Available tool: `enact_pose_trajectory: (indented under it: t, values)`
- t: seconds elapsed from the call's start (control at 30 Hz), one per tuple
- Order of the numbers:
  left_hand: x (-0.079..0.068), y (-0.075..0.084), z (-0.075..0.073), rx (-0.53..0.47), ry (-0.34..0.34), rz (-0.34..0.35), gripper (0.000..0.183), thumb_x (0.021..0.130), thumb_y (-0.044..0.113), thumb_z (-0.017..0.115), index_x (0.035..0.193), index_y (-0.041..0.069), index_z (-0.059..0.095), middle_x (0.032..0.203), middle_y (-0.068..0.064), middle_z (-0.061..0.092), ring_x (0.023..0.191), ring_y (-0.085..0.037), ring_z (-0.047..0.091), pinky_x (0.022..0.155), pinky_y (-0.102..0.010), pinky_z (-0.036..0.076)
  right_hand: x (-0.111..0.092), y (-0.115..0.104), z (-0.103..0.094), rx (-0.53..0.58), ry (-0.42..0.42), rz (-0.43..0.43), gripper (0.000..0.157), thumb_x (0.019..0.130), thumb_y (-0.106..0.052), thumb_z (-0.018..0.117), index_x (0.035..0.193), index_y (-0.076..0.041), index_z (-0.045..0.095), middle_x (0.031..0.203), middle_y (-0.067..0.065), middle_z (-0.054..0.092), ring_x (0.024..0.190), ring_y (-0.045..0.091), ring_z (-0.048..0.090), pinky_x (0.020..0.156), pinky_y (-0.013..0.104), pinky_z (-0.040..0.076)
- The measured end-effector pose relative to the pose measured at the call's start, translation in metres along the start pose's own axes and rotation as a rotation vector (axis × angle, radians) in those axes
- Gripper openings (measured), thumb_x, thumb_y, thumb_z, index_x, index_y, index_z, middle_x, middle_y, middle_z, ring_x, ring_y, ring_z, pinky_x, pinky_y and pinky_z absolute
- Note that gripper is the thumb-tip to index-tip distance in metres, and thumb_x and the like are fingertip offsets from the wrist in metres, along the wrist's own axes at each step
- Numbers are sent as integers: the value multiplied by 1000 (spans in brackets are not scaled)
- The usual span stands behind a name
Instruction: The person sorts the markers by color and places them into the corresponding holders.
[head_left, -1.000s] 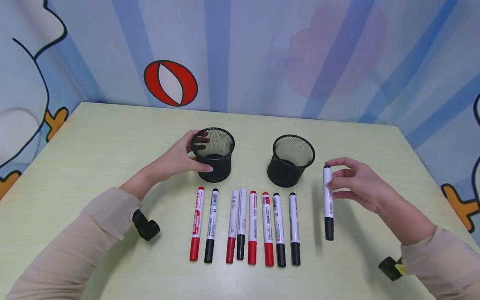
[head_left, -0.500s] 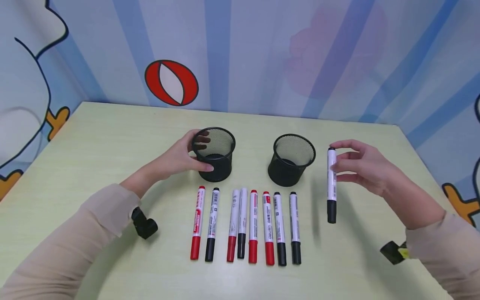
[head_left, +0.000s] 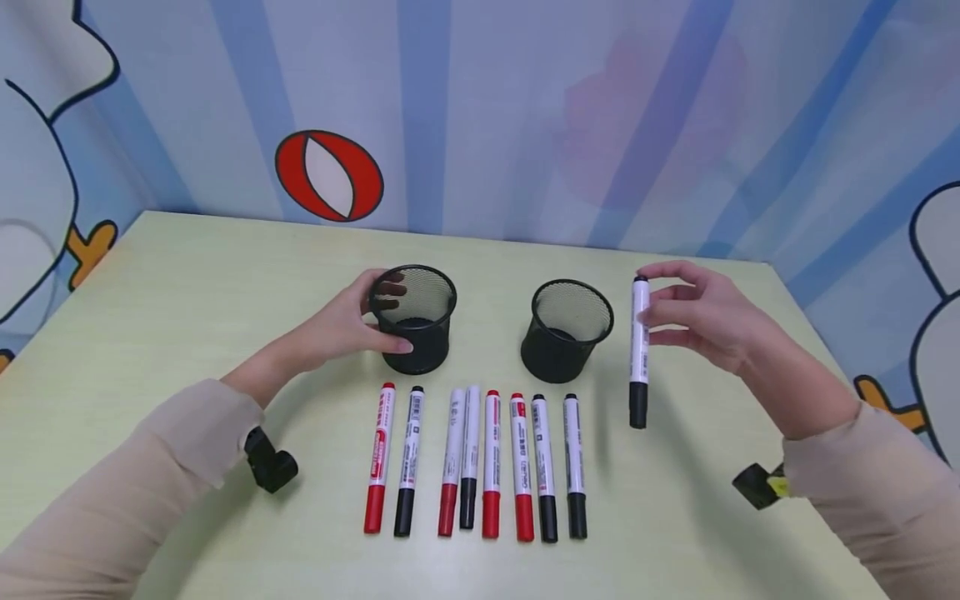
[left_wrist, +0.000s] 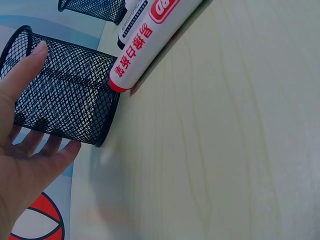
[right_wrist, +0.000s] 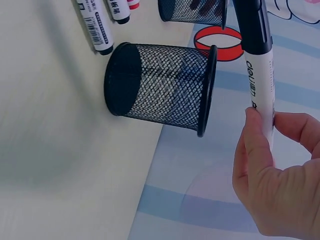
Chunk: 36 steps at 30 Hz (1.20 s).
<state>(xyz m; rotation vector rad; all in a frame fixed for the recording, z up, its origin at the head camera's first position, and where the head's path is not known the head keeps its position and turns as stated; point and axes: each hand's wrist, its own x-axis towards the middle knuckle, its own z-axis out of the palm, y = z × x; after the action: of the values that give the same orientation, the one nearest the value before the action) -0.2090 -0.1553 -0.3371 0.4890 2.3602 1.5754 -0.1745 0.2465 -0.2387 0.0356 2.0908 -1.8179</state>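
Note:
My left hand (head_left: pixel 341 327) grips the left black mesh pen cup (head_left: pixel 417 346), thumb on the near side and fingers behind it. In the left wrist view the fingers curve around the mesh cup (left_wrist: pixel 70 85). With fingertips and thumb, my right hand (head_left: pixel 705 317) pinches a white marker (head_left: pixel 640 342) with a black cap, held upright above the table, cap down. The marker stands just right of the second mesh pen cup (head_left: pixel 558 354). In the right wrist view the marker (right_wrist: pixel 260 75) rises beside the mesh cup (right_wrist: pixel 160 85).
A row of several white markers lies on the table (head_left: pixel 300 550) in front of the cups, some with red caps, such as the leftmost marker (head_left: pixel 379 458), others with black, such as the rightmost marker (head_left: pixel 574 467). A patterned wall (head_left: pixel 480 108) stands behind the table.
My right hand has lifted the marker higher and farther back, then moved slightly left toward the right cup. The left hand keeps its grip on the left cup. The whole head view has shifted slightly.

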Motion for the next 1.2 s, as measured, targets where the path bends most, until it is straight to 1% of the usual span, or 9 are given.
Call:
enact_pose_trajectory:
  t: [0.23,0.47,0.63,0.87,1.0,1.2]
  values:
    - [1,-1,1,2,11,-10,90,73,15,80,143,11,24,140,-9,37,129,-27,32,99,-52,38,6,-14,6,-26,13,-13,43,85,2,64,119,-16,45,96,3,54,87,17,58,74,32,55]
    - [0,-1,2,3,13,-19,91,72,15,80,143,10,23,139,-10,37,129,-28,32,99,-52,38,11,-22,14,16,3,-46,46,83,6,63,121,-13,45,96,5,53,88,19,57,74,33,55]
    - [1,1,1,12,8,-16,91,73,16,80,143,10,22,139,-10,37,129,-29,31,98,-53,38,15,-29,19,19,2,-55,45,83,5,63,120,-14,46,98,7,50,89,20,55,74,33,55]
    - [1,2,0,16,11,-20,90,73,14,80,142,11,23,139,-11,37,129,-29,31,98,-54,37,21,-37,30,-5,29,-88,46,84,7,60,124,-11,44,97,7,50,90,21,54,74,34,55]
    - [2,2,0,18,11,-21,91,72,15,80,143,11,22,139,-10,37,129,-29,31,98,-54,37,25,-42,35,-7,29,-111,45,85,6,59,125,-10,43,99,8,48,92,22,53,74,33,55]
    - [3,1,0,12,5,-9,90,72,16,80,142,9,23,138,-11,38,129,-29,32,98,-53,38,30,-47,43,15,38,-141,44,85,5,60,124,-10,45,100,9,49,87,21,56,73,32,55]
